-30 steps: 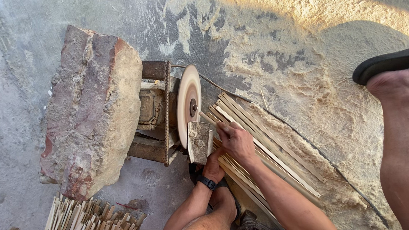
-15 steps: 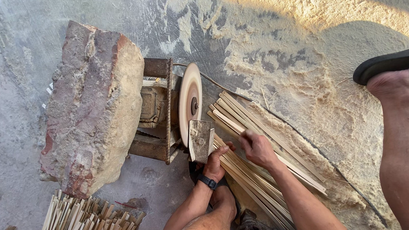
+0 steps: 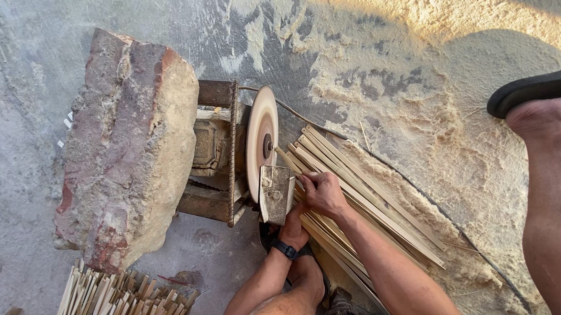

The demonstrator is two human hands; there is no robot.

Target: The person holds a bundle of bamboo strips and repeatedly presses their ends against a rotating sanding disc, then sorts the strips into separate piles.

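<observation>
Seen from above, a person's right hand [image 3: 323, 192] pinches a bamboo strip [image 3: 283, 158] against a spinning sanding disc [image 3: 261, 139], left hand [image 3: 293, 227] pressed beneath; the step looks like grinding its tip, calling for steady pressure.

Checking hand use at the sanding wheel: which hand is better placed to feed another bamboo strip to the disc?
Probably the right hand: it rests on the bamboo strips beside the disc. The left hand sits lower, below the small block.

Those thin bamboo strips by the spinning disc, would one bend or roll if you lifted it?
A bamboo strip is long, thin and flat, so it probably flexes a little and feels light. Flat faces make rolling unlikely; the right hand rests on the pile.
</observation>
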